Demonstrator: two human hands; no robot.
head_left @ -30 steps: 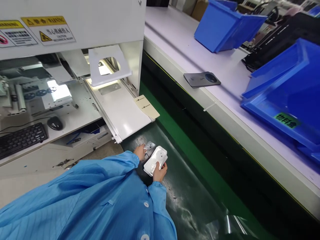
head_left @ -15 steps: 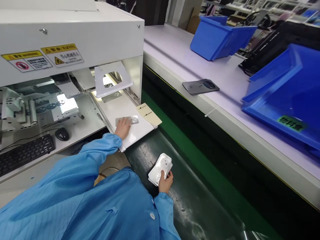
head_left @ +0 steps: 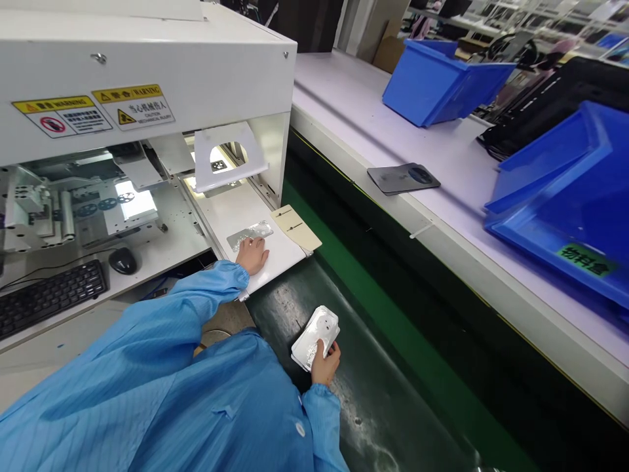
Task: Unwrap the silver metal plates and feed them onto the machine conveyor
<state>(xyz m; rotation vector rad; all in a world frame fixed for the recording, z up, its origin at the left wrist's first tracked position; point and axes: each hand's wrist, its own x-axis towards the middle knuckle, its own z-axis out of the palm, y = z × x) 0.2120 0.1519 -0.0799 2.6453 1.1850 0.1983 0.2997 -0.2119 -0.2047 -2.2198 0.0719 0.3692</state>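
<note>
My left hand point(head_left: 253, 255) rests on the white feed platform point(head_left: 275, 262) of the machine. Its fingers are extended and meet the near edge of a thin silver panel point(head_left: 246, 236), shaped like a phone back, that lies flat there. Lower down, my right hand point(head_left: 325, 364) grips a stack of similar silver panels point(head_left: 314, 334), thumb on top and fingers along the side. This stack is over the dark green surface. Farther in on the platform, another panel point(head_left: 223, 189) lies partly under a white cover with a cut-out point(head_left: 206, 151).
A cream plate point(head_left: 296, 228) juts from the platform's right side. To the left are a keyboard point(head_left: 54, 295) and a mouse point(head_left: 122, 261). Across the gap, a long bench point(head_left: 339, 98) carries grey panels point(head_left: 403, 178) and blue bins point(head_left: 437, 82).
My left hand has slid back toward me and slightly right, uncovering more of the silver panel, which now lies at a different angle. My right hand still grips the stack. The view has shifted slightly.
</note>
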